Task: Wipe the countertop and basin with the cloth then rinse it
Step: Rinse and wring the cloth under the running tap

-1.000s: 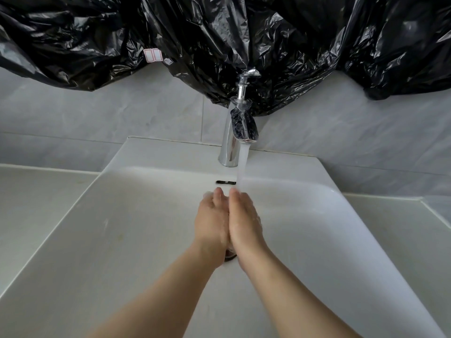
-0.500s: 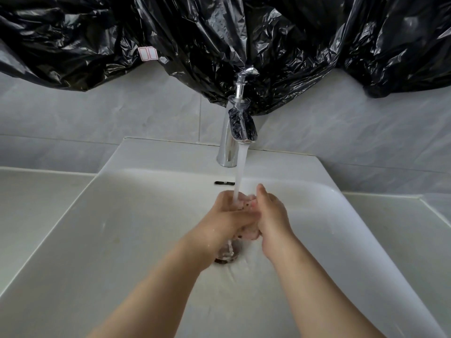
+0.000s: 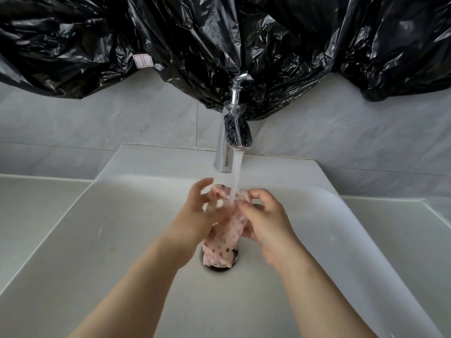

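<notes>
Left hand [image 3: 202,215] splayed, fingers loose against cloth [image 3: 227,230], hanging in basin [image 3: 97,240] under tap [image 3: 223,152] stream above drain [image 3: 219,267], top pinched by curled right hand [image 3: 266,223]; risks dropping, plugging drain, if wet pinch slips.

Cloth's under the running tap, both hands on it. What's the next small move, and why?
Probably draw the cloth up between the left hand and right hand, through the stream: water strikes only its upper part, while the lower end hangs over the drain, likely unrinsed.
</notes>
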`<state>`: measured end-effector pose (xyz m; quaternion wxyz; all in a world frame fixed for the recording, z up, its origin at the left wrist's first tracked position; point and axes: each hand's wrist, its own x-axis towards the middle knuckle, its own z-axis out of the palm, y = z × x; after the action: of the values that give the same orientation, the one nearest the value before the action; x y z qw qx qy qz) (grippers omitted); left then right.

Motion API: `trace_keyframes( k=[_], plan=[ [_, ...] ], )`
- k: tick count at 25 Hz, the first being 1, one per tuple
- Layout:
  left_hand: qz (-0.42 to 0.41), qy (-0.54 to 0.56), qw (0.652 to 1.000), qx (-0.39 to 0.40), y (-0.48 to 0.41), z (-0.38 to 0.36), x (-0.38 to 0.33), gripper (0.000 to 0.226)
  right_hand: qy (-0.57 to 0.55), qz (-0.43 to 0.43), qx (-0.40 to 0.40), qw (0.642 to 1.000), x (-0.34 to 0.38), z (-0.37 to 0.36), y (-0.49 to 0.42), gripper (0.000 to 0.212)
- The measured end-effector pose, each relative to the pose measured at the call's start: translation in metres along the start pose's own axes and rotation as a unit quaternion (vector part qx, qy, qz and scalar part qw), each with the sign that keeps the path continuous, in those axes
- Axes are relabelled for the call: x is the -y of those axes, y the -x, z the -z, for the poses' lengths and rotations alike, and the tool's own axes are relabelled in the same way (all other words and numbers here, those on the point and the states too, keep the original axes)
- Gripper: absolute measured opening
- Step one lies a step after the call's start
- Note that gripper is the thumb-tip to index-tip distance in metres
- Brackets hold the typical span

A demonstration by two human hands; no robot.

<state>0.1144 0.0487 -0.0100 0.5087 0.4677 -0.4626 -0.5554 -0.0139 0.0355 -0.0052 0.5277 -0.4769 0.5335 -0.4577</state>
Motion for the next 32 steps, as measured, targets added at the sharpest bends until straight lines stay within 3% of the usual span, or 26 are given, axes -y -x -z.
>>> trace_keyframes(
  k=[3, 4, 6, 8, 9, 11, 14, 16, 18, 20, 22, 25, 26, 27, 29, 30, 31, 32],
  plan=[
    [-0.009, -0.138, 0.987, 0.088, 0.004, -0.005, 0.0, 0.018, -0.036, 0.039, -0.078, 0.996, 0.002, -0.002, -0.002, 0.012],
    [0.001, -0.155, 0.985, 0.072, 0.005, -0.007, 0.0, 0.011, -0.05, 0.049, -0.1, 0.993, 0.003, -0.002, -0.002, 0.009],
    [0.033, -0.194, 0.98, 0.023, 0.004, -0.008, 0.001, 0.03, -0.026, 0.068, -0.14, 0.987, 0.005, -0.005, -0.001, 0.014],
    [0.064, -0.093, 0.994, -0.004, 0.003, -0.007, 0.003, 0.025, 0.003, 0.067, -0.157, 0.985, 0.004, -0.003, -0.003, 0.019],
    [0.084, 0.004, 0.996, 0.01, 0.003, -0.005, 0.001, 0.024, 0.009, 0.052, -0.146, 0.988, 0.004, 0.0, -0.004, 0.018],
    [0.096, 0.136, 0.985, 0.037, 0.002, 0.005, -0.003, 0.06, 0.051, 0.012, -0.085, 0.995, 0.0, 0.006, -0.005, 0.014],
    [0.047, 0.021, 0.995, 0.08, 0.002, 0.014, -0.007, 0.082, 0.197, 0.06, 0.018, 0.979, -0.002, 0.006, -0.003, 0.033],
    [0.008, -0.019, 0.995, 0.097, 0.006, 0.011, -0.01, 0.075, 0.14, 0.093, 0.101, 0.981, -0.001, 0.0, 0.002, 0.05],
    [-0.023, -0.055, 0.995, 0.083, 0.009, 0.009, -0.013, 0.068, 0.098, 0.071, 0.156, 0.98, 0.002, -0.001, 0.005, 0.05],
    [-0.044, -0.078, 0.994, 0.055, 0.009, 0.01, -0.015, 0.061, 0.144, 0.044, 0.185, 0.971, 0.0, 0.002, 0.007, 0.044],
    [-0.024, -0.049, 0.998, 0.04, 0.007, 0.011, -0.014, 0.058, 0.212, 0.042, 0.188, 0.958, -0.004, 0.002, 0.007, 0.03],
    [0.098, 0.01, 0.994, -0.053, 0.003, 0.018, -0.008, 0.063, 0.304, 0.137, 0.058, 0.941, -0.009, 0.003, 0.001, 0.021],
    [0.127, -0.077, 0.985, -0.087, 0.003, 0.019, -0.008, 0.066, 0.306, 0.175, 0.009, 0.936, -0.008, 0.004, -0.001, 0.021],
    [0.135, -0.238, 0.957, -0.097, 0.002, 0.022, -0.007, 0.07, 0.299, 0.205, -0.019, 0.932, -0.006, 0.005, -0.001, 0.017],
    [0.08, -0.516, 0.849, -0.078, 0.005, 0.021, -0.004, 0.075, 0.301, 0.26, -0.039, 0.917, -0.001, 0.004, 0.002, 0.009],
    [0.045, -0.556, 0.827, -0.064, 0.008, 0.017, -0.006, 0.072, 0.29, 0.279, -0.038, 0.915, -0.001, 0.003, 0.003, 0.008],
    [0.022, -0.529, 0.847, -0.046, 0.01, 0.013, -0.008, 0.062, 0.254, 0.273, -0.035, 0.927, 0.0, 0.003, 0.005, 0.01],
    [0.004, -0.437, 0.899, -0.022, 0.012, 0.01, -0.013, 0.045, 0.188, 0.247, -0.026, 0.95, 0.004, 0.001, 0.007, 0.013]
  ],
)
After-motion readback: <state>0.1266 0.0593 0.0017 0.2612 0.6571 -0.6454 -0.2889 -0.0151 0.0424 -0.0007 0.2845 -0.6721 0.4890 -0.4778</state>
